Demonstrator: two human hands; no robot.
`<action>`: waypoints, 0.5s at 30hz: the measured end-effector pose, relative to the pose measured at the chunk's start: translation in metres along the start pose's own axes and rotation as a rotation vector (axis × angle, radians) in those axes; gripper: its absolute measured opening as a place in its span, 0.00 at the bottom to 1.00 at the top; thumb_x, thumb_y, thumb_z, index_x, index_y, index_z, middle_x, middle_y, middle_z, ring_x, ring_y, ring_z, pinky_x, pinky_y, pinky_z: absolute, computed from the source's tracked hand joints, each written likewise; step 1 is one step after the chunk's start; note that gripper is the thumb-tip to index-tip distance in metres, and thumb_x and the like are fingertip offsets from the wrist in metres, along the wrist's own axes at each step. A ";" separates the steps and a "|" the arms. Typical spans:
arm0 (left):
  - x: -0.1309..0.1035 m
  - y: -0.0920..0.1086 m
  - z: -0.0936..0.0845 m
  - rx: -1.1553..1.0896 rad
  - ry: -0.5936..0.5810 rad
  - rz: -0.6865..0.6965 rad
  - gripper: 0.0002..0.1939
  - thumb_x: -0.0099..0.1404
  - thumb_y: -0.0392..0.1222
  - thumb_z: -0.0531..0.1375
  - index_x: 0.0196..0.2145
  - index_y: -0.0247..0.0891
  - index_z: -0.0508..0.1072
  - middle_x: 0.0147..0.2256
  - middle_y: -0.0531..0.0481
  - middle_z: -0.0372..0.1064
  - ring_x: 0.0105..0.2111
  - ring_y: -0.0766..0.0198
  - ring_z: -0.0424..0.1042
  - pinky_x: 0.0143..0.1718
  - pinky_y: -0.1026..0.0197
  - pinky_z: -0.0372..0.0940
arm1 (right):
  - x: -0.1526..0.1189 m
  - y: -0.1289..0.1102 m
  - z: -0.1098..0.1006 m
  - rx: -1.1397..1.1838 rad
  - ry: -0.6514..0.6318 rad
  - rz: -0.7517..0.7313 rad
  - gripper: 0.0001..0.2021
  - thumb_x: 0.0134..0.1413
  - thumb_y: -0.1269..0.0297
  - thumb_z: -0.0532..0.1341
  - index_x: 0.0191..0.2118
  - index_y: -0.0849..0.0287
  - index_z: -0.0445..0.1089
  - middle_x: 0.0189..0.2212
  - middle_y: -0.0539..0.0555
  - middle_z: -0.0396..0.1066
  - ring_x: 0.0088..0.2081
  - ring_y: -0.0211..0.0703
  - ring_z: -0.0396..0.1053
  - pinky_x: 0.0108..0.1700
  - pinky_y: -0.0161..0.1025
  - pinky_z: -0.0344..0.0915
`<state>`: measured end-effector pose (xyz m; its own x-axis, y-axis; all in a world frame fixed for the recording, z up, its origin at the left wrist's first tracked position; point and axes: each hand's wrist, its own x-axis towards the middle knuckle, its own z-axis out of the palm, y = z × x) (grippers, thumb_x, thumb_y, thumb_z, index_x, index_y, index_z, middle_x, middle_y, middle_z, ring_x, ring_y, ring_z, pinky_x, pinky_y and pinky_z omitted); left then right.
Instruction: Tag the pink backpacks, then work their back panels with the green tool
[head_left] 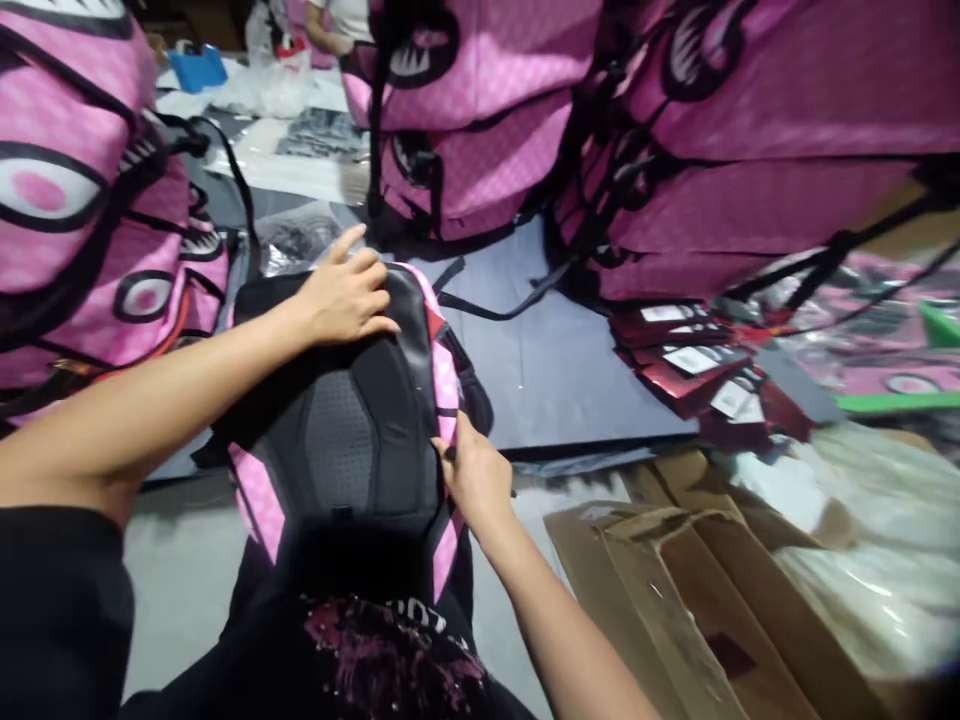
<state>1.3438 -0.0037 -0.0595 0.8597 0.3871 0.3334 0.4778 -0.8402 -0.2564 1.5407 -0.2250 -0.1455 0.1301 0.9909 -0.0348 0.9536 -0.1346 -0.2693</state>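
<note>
A pink and black backpack (341,430) rests against my body at the table's edge, its padded black back panel facing up. My left hand (349,295) lies across its black upper end with the fingers spread. At the pink right side, my right hand (476,470) is closed, thumb and fingers pinching at the edge seam. A small dark piece shows at the fingertips, possibly a zipper pull; I cannot make it out for sure. A black strap (502,312) trails from the bag onto the table.
Stacked pink backpacks stand at the left (67,190), the back (480,150) and the right (750,190). Red tagged cards (697,360) lie on the grey table (540,370). An open cardboard box (675,590) sits below right, beside clear plastic bags (892,530). Another person's arm (324,32) shows far back.
</note>
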 end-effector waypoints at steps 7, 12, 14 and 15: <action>-0.009 0.048 -0.002 -0.148 -0.068 0.141 0.26 0.62 0.64 0.57 0.35 0.36 0.76 0.36 0.44 0.70 0.43 0.54 0.65 0.60 0.42 0.49 | 0.001 0.010 -0.047 0.705 0.244 0.025 0.22 0.61 0.48 0.57 0.52 0.59 0.68 0.41 0.59 0.77 0.41 0.48 0.76 0.39 0.42 0.70; -0.008 0.059 0.007 -0.242 -0.094 0.085 0.23 0.57 0.59 0.65 0.35 0.34 0.76 0.34 0.44 0.72 0.40 0.54 0.67 0.57 0.44 0.54 | 0.022 -0.005 -0.082 1.131 0.114 0.041 0.45 0.49 0.25 0.44 0.46 0.63 0.73 0.14 0.47 0.64 0.16 0.38 0.64 0.18 0.34 0.59; -0.009 0.058 0.008 -0.274 -0.103 0.060 0.23 0.55 0.58 0.66 0.36 0.34 0.76 0.34 0.44 0.72 0.41 0.54 0.67 0.59 0.43 0.53 | 0.035 -0.016 -0.079 1.239 0.084 0.053 0.46 0.48 0.24 0.43 0.46 0.64 0.73 0.12 0.46 0.62 0.14 0.37 0.61 0.17 0.34 0.59; -0.010 0.057 0.009 -0.284 -0.101 0.048 0.23 0.55 0.57 0.67 0.37 0.34 0.76 0.34 0.44 0.72 0.42 0.53 0.67 0.60 0.43 0.52 | 0.041 -0.022 -0.074 1.290 0.099 0.047 0.43 0.49 0.25 0.47 0.48 0.63 0.71 0.15 0.48 0.67 0.16 0.39 0.65 0.20 0.36 0.63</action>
<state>1.3644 -0.0525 -0.0854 0.9006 0.3679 0.2314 0.3784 -0.9256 -0.0009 1.5451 -0.1814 -0.0693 0.2287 0.9734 -0.0137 0.0060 -0.0155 -0.9999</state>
